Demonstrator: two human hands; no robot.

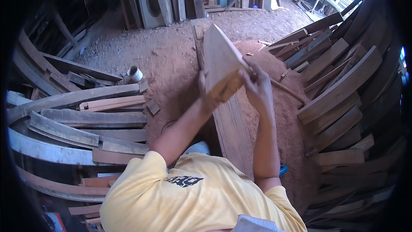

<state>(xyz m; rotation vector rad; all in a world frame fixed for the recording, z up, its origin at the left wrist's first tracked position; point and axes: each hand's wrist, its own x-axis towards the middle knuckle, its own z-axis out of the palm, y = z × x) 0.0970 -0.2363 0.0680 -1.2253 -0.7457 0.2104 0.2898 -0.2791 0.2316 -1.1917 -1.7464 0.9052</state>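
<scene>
Between my two hands is a pale wooden piece (221,56), wide at the near end and tapering to a point at the far end. Its near end face is browner and rougher. My left hand (204,90) grips its left side, with most of the fingers hidden by the wood. On the right side, my right hand (257,85) is closed around the edge near the wide end. The piece is tilted and held above a long wooden beam (231,124), which runs away from me.
Stacked planks (103,120) lie on the left, and more lumber (343,86) is piled on the right. A small white can (135,74) sits beyond the left stack. Sawdust (279,124) covers the ground around the beam. Boards and an oval-holed panel (153,2) lean at the back.
</scene>
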